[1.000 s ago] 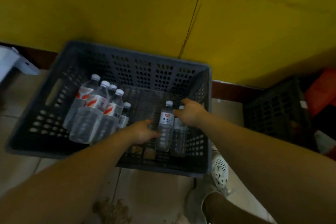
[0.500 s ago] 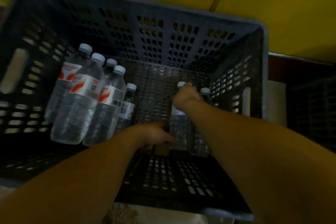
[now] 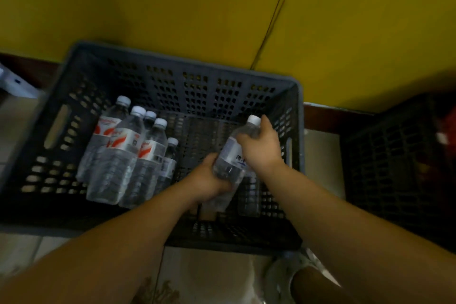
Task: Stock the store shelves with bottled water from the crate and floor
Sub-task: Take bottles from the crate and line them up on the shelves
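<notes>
A dark grey perforated crate (image 3: 241,79) stands on the floor against a yellow wall. Several water bottles with red-and-white labels (image 3: 123,150) lean together at its left side. My right hand (image 3: 261,148) grips the neck of a clear bottle with a blue-and-white label (image 3: 230,153), tilted up off the crate floor. My left hand (image 3: 207,180) holds that same bottle around its lower body. Another clear bottle (image 3: 249,195) stands in the crate just under my right wrist.
A second dark crate (image 3: 394,163) sits on the floor to the right, with something red behind it. A white object (image 3: 14,81) lies at the far left. My foot in a white perforated shoe (image 3: 288,276) is near the crate's front right corner.
The blue-labelled bottle stood upright a second ago; my right hand has lifted and tilted it, and my left hand has closed around its lower part. The view pulled back from the crate.
</notes>
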`<state>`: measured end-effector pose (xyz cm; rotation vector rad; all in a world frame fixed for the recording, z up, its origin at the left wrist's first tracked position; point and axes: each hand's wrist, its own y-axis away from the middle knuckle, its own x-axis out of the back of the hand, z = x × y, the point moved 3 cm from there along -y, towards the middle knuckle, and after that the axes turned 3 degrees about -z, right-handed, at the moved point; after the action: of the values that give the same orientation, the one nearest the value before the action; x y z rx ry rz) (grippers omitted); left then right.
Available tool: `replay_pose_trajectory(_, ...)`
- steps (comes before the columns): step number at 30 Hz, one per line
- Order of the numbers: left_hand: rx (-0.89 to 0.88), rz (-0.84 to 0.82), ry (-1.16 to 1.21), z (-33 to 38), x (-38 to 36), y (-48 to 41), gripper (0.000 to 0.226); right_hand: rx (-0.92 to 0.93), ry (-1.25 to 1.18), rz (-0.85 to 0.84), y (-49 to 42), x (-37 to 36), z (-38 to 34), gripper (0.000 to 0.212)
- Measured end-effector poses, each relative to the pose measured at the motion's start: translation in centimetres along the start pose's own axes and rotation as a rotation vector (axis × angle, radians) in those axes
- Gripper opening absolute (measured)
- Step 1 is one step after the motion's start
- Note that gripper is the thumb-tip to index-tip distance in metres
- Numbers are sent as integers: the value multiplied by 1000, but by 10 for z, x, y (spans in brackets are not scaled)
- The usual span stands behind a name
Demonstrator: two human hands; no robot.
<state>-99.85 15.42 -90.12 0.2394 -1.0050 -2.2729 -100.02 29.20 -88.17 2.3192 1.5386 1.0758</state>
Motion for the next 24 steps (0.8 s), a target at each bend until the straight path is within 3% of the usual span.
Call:
replay_pose_trajectory(3,-106,30,148,29,2,51,64,107,-204,73,47,36,-34,78)
replay_pose_trajectory(5,-186,48,244,52,0,94,63,170,-342,89,85,58,-60,61)
replay_pose_trajectory(8,-312,57,342,78,-4,164,53,217,-558,-85,145,77,-100,45)
replay_pose_trajectory(14,-535,83,424,110,-6,323,51,443,-673,-202,283,100,-180,52)
replay_pose_trajectory(20,-750,355,422,100,-4,467,56,612,-816,-253,414,97,-218,51)
replay_pose_trajectory(24,-851,422,421,90,-10,533,50,735,-742,-314,476,94,-237,54)
